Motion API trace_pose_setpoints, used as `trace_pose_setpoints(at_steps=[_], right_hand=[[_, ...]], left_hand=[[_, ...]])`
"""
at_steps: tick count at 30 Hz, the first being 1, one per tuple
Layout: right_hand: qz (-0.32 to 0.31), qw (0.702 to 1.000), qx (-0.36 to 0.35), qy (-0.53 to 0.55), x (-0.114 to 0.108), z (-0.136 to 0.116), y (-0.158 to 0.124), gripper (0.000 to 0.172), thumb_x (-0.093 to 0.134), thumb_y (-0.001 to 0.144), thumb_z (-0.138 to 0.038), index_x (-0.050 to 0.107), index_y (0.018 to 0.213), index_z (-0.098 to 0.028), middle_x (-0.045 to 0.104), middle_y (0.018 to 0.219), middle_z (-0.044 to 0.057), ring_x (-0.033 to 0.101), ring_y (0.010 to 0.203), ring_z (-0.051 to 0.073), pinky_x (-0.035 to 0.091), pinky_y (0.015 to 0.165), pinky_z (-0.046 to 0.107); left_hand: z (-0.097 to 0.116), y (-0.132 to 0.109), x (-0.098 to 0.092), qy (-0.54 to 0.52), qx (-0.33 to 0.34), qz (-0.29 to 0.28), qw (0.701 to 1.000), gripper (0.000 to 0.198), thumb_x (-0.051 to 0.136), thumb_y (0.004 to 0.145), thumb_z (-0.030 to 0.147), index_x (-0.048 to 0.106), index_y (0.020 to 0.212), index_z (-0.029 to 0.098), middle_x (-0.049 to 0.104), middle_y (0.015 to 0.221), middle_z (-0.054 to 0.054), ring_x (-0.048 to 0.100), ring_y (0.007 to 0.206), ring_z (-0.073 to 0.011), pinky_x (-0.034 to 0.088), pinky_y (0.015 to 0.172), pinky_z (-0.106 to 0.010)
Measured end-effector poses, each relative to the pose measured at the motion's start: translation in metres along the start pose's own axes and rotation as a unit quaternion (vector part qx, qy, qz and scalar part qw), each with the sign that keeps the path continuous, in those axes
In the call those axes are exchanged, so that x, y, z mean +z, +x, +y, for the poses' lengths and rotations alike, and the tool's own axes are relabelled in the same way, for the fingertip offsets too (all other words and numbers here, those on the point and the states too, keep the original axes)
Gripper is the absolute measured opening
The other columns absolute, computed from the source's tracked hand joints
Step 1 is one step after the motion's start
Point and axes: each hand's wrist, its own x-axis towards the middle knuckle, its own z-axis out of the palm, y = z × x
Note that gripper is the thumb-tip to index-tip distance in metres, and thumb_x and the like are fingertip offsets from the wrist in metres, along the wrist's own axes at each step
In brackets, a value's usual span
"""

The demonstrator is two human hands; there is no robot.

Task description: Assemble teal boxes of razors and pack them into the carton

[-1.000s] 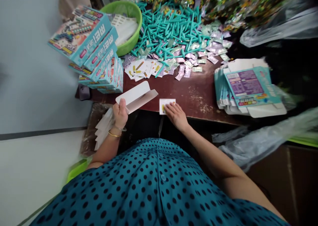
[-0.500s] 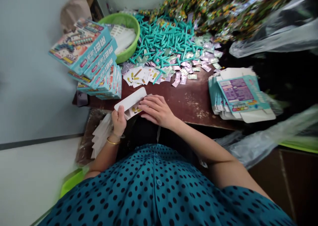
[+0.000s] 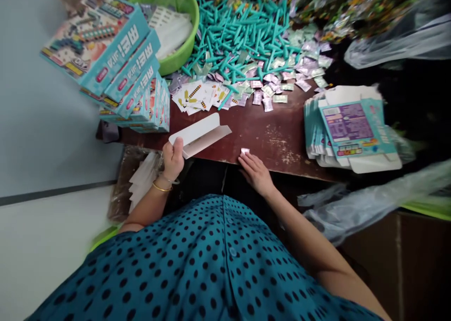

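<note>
My left hand (image 3: 173, 160) pinches the near end of a small open carton (image 3: 206, 140), thumb on its white flap. The carton is tilted above the table's front edge, its long side open and its pale inside showing. My right hand (image 3: 259, 173) lies at the table edge with fingers stretched out, fingertips on a small pink-white packet (image 3: 245, 151). Beyond the carton, printed cards (image 3: 195, 95) with yellow pictures lie in a loose spread. More small packets (image 3: 280, 98) lie behind my right hand, beside a heap of teal plastic pieces (image 3: 243, 36).
Finished-looking blue boxes (image 3: 116, 58) stand in a leaning stack at left, by a green basket (image 3: 192, 34) holding white sheets. Flattened cartons (image 3: 352, 128) are piled at right. Patterned shiny wrappers (image 3: 338, 11) and clear plastic (image 3: 387, 48) lie at the back right.
My right hand has left the carton and moved right, onto a packet at the table edge. My left hand still holds the carton, now turned more open. The view has shifted slightly.
</note>
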Motion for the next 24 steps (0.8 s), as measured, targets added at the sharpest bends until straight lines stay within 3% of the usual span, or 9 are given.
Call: trace_pose_setpoints(at_steps=[3,7,10,12,14,15,18,20,24], right_hand=[[0.086,0.993,0.007,0.083,-0.027,-0.017,-0.001,0.034,0.047,0.105,-0.022,0.074,0.124,-0.026,0.078,0.117,0.009,0.073,0.113,0.024,0.061,0.095,0.042],[0.185,0.972,-0.025,0.146,-0.054,-0.065,0.062,0.031,0.051,0.105,-0.025,0.075,0.123,-0.032,0.077,0.119,0.006,0.073,0.111,0.024,0.061,0.095,0.044],[0.161,0.966,-0.151,0.138,-0.056,-0.098,0.114,0.032,0.049,0.106,-0.028,0.075,0.125,-0.029,0.076,0.124,0.006,0.069,0.119,0.023,0.059,0.102,0.044],[0.131,0.967,-0.185,0.117,-0.053,-0.098,0.129,0.032,0.049,0.106,-0.029,0.073,0.127,-0.028,0.074,0.127,0.006,0.066,0.126,0.024,0.056,0.106,0.047],[0.136,0.975,-0.149,0.093,-0.051,-0.078,0.128,0.033,0.049,0.105,-0.029,0.072,0.129,-0.028,0.073,0.129,0.007,0.061,0.132,0.025,0.052,0.11,0.051],[0.145,0.979,-0.119,0.079,-0.052,-0.059,0.125,0.034,0.049,0.105,-0.028,0.072,0.129,-0.028,0.072,0.13,0.007,0.06,0.133,0.026,0.051,0.111,0.052],[0.142,0.989,-0.015,0.019,-0.059,0.016,0.129,0.035,0.047,0.104,-0.025,0.073,0.127,-0.024,0.071,0.131,0.01,0.058,0.132,0.028,0.05,0.11,0.051],[0.112,0.992,0.052,-0.028,-0.068,0.07,0.155,0.036,0.045,0.103,-0.022,0.073,0.126,-0.02,0.069,0.132,0.013,0.058,0.127,0.028,0.05,0.108,0.048],[0.038,0.983,0.142,-0.108,-0.096,0.148,0.237,0.047,0.039,0.098,-0.007,0.066,0.136,-0.012,0.063,0.141,0.018,0.053,0.13,0.029,0.042,0.111,0.047]], left_hand=[[0.004,-0.002,0.004,-0.01,-0.007,-0.019,1.0,0.062,0.046,0.097,0.07,0.056,0.062,0.019,0.052,0.056,-0.001,0.049,0.056,-0.0135,0.039,0.057,-0.029],[0.014,-0.012,0.007,-0.004,-0.018,-0.037,0.999,0.061,0.048,0.095,0.072,0.061,0.066,0.019,0.061,0.061,-0.004,0.058,0.062,-0.017,0.046,0.062,-0.03],[0.017,-0.018,0.004,-0.002,-0.015,-0.041,0.999,0.056,0.053,0.094,0.069,0.067,0.074,0.019,0.067,0.066,-0.007,0.066,0.073,-0.0218,0.053,0.071,-0.032],[0.012,-0.018,0.001,0.003,0.001,-0.016,1.0,0.051,0.053,0.096,0.064,0.071,0.084,0.018,0.071,0.074,-0.01,0.07,0.083,-0.0247,0.056,0.08,-0.034],[0.003,-0.02,0.001,0.012,0.035,-0.006,0.999,0.047,0.05,0.1,0.057,0.074,0.1,0.016,0.076,0.091,-0.014,0.072,0.097,-0.0268,0.056,0.091,-0.038],[-0.003,-0.021,0.004,0.018,0.063,-0.031,0.997,0.045,0.048,0.102,0.052,0.074,0.108,0.016,0.077,0.101,-0.015,0.071,0.105,-0.0276,0.055,0.098,-0.04],[-0.019,-0.03,0.027,0.071,0.155,-0.206,0.964,0.036,0.052,0.101,0.039,0.073,0.123,0.02,0.073,0.126,-0.015,0.064,0.128,-0.0302,0.043,0.116,-0.05],[-0.024,-0.034,0.049,0.129,0.18,-0.282,0.933,0.04,0.062,0.095,0.037,0.07,0.131,0.022,0.066,0.141,-0.016,0.054,0.14,-0.0349,0.033,0.123,-0.057],[-0.015,-0.029,0.08,0.151,0.166,-0.273,0.935,0.062,0.075,0.087,0.042,0.06,0.144,0.023,0.053,0.156,-0.017,0.042,0.15,-0.0384,0.027,0.126,-0.061]])
